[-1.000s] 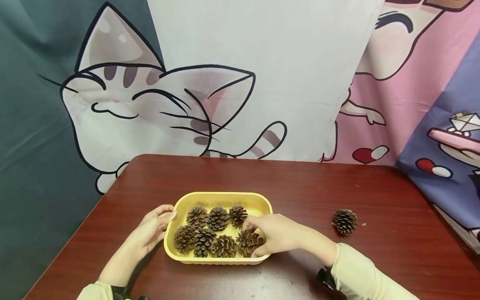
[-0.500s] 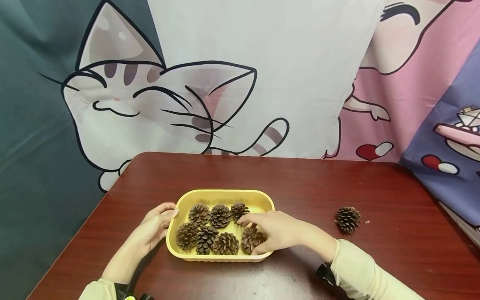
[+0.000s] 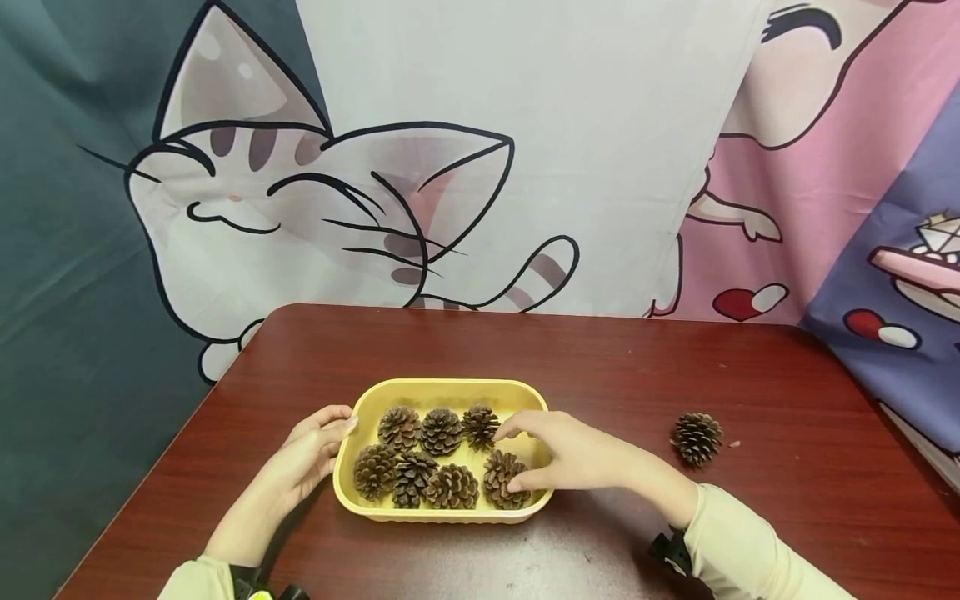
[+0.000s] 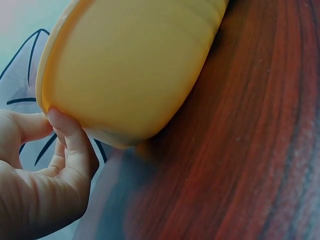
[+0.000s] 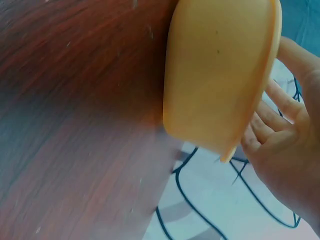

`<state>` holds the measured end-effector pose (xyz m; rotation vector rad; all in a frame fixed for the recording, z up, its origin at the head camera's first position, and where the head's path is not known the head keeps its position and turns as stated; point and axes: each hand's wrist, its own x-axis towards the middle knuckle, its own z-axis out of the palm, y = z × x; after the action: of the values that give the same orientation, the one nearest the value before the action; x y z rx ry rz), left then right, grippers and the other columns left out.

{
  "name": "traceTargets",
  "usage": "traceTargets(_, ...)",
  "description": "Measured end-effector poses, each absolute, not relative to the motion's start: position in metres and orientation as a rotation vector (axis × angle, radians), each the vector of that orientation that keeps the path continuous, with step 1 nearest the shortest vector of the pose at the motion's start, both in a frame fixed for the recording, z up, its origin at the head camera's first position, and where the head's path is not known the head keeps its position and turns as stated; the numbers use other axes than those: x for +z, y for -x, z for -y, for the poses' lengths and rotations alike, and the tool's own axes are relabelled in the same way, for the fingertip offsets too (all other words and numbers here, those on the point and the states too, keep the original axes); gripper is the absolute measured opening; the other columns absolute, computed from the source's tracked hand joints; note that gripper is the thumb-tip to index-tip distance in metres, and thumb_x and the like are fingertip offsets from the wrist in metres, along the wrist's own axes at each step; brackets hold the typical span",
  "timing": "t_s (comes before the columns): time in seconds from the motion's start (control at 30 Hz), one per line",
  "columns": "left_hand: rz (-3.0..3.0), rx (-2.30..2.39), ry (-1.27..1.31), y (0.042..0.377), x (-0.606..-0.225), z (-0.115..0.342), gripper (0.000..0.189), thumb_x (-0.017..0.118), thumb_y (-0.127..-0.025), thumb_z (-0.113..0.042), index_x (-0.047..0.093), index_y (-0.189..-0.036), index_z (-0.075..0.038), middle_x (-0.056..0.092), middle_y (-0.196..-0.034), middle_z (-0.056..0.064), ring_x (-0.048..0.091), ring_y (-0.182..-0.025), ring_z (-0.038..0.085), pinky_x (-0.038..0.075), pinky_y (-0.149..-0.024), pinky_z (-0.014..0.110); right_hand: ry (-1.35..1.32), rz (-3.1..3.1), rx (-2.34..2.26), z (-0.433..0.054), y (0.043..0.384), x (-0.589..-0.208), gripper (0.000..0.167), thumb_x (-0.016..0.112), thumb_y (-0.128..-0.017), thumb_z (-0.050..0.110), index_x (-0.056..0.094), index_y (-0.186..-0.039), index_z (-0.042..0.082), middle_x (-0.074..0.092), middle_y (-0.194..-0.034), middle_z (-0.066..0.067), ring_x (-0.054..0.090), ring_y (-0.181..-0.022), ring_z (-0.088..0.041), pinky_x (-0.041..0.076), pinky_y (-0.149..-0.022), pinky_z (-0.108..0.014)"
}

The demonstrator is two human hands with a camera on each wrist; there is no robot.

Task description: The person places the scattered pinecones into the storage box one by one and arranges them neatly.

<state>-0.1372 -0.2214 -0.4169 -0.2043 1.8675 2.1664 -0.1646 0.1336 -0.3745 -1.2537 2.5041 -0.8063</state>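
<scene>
A yellow plastic tray (image 3: 442, 515) on the table holds several brown pine cones, among them one pine cone (image 3: 502, 482) at its near right corner. With thumb and finger my left hand (image 3: 303, 457) pinches the tray's left rim, as the left wrist view shows close up (image 4: 55, 165). Over the tray's right end is my right hand (image 3: 573, 454), fingers spread and nothing gripped. Its thumb overlaps the near right pine cone in the head view; whether they touch I cannot tell. The right wrist view has the tray's wall hiding the fingertips.
On the table (image 3: 622, 367), right of the tray, lies a single pine cone (image 3: 697, 439) with a small pale crumb (image 3: 734, 444) beside it. Behind the table's far edge hangs cloth printed with a cartoon cat (image 3: 247, 200).
My right hand has let go of the near right pine cone, and its fingers have spread and drawn back to the right. My left hand stays on the rim.
</scene>
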Motion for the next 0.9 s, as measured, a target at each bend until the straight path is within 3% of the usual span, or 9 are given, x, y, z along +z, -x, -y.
traceTargets(0.17,-1.876,2.159,0.216,0.138,-0.418,0.222,0.015,0.056,-0.093,-0.015,0.045,-0.102,-0.012,0.056,-0.090,-0.004,0.060,-0.083,0.010,0.052,-0.070,0.027,1.258,-2.565,-0.953,-0.147,0.166,-0.375,0.043,0.071,-0.082,0.030,0.057,-0.119,0.014,0.061,-0.117,0.002,0.058,-0.102,-0.014,0.048,-0.086,-0.031)
traceTargets(0.3,-1.863,2.164,0.181,0.138,-0.419,0.223,0.012,0.055,-0.094,-0.015,0.047,-0.101,-0.014,0.057,-0.090,-0.006,0.060,-0.083,0.009,0.052,-0.071,0.027,1.257,-2.596,-1.010,-0.158,0.166,-0.378,0.043,0.070,-0.083,0.031,0.056,-0.121,0.014,0.060,-0.119,0.002,0.056,-0.107,-0.011,0.046,-0.092,-0.033)
traceTargets(0.6,-1.853,2.145,0.192,0.138,-0.420,0.222,0.014,0.056,-0.094,-0.016,0.045,-0.103,-0.013,0.056,-0.090,-0.006,0.060,-0.084,0.009,0.052,-0.071,0.027,1.111,-2.707,-1.045,-0.198,0.165,-0.381,0.040,0.068,-0.084,0.038,0.057,-0.119,0.024,0.060,-0.117,0.011,0.056,-0.109,-0.010,0.047,-0.091,-0.037)
traceTargets(0.77,-1.842,2.149,0.188,0.139,-0.421,0.221,0.013,0.055,-0.094,-0.015,0.045,-0.103,-0.013,0.055,-0.090,-0.005,0.060,-0.084,0.009,0.052,-0.072,0.027,1.031,-2.842,-0.963,-0.232,0.164,-0.384,0.038,0.071,-0.082,0.035,0.058,-0.117,0.026,0.062,-0.115,0.008,0.056,-0.107,-0.009,0.049,-0.088,-0.037)
traceTargets(0.9,-1.849,2.159,0.170,0.139,-0.421,0.223,0.013,0.054,-0.094,-0.016,0.045,-0.103,-0.013,0.055,-0.091,-0.004,0.060,-0.084,0.009,0.052,-0.070,0.027,0.939,-2.924,-0.904,-0.256,0.164,-0.388,0.037,0.072,-0.082,0.034,0.059,-0.115,0.024,0.063,-0.112,0.006,0.060,-0.096,-0.013,0.051,-0.078,-0.033)
